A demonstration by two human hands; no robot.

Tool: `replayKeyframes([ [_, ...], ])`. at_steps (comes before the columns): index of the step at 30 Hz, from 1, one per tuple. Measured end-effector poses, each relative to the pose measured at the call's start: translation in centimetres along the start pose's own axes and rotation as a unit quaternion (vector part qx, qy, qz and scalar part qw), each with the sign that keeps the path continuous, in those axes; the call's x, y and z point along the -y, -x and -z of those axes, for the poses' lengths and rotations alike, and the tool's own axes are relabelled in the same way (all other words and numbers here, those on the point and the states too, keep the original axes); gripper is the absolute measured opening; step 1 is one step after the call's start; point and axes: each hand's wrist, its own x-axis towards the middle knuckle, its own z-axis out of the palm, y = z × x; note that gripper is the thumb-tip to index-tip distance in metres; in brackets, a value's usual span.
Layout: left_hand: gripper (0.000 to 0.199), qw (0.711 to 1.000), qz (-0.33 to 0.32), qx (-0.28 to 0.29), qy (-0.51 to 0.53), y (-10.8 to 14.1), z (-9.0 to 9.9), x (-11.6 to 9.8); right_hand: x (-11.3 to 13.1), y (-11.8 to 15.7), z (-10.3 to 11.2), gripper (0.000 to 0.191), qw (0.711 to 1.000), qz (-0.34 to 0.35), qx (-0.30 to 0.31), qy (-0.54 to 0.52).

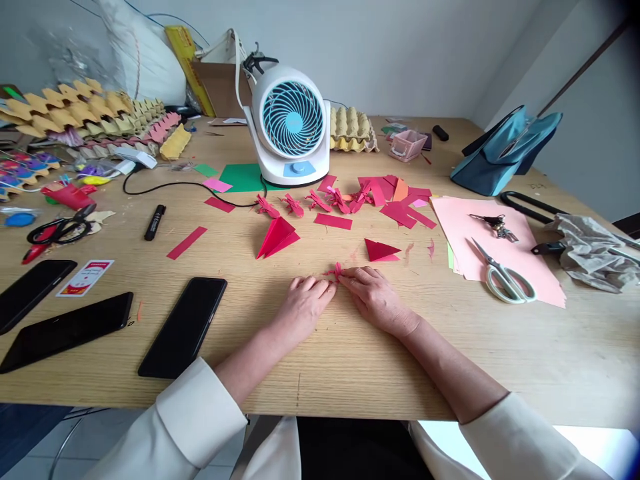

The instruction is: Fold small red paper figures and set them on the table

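Both hands rest on the wooden table around a small red paper piece (337, 271). My left hand (306, 303) lies on its left side, fingers curled together near the paper's lower edge. From the right, my right hand (373, 297) pinches the paper with thumb and forefinger. Folded red paper triangles lie beyond the hands, one at the left (277, 238) and one at the right (381, 250). Behind them stands a row of small cut red paper figures (317, 201). A red paper strip (333, 221) lies just in front of that row.
A white and blue fan (293, 127) stands at the back. Three black phones, one nearest my left arm (184, 327), lie at the left. Scissors (509, 283) and keys (497, 227) rest on pink sheets (453, 220) at the right, near a blue bag (500, 157).
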Motion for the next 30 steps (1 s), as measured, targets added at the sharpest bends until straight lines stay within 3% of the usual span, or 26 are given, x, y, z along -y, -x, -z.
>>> replayKeyframes([
  [5, 0.046, 1.000, 0.002, -0.010, -0.007, 0.0, -0.2, 0.0, -0.2, 0.1, -0.2, 0.036, 1.000, 0.008, -0.018, -0.016],
  [13, 0.042, 0.998, 0.008, -0.065, 0.004, 0.7, -1.4, 0.3, -1.0, 1.0, 0.6, 0.033, 0.989, -0.031, -0.118, -0.083],
  [20, 0.038, 0.994, -0.008, -0.107, 0.031, 0.8, -1.8, 0.5, -0.8, 1.2, 0.7, 0.032, 0.995, -0.020, -0.088, -0.047],
  [25, 0.035, 0.985, -0.019, -0.165, 0.055, 1.1, -2.1, 0.8, -0.7, 1.1, 0.9, 0.030, 0.992, -0.038, -0.106, -0.062],
  [30, 0.023, 0.985, 0.048, -0.165, 0.035, 1.3, -1.1, 0.7, -0.4, 1.3, 1.1, 0.021, 0.991, -0.059, -0.109, -0.041],
])
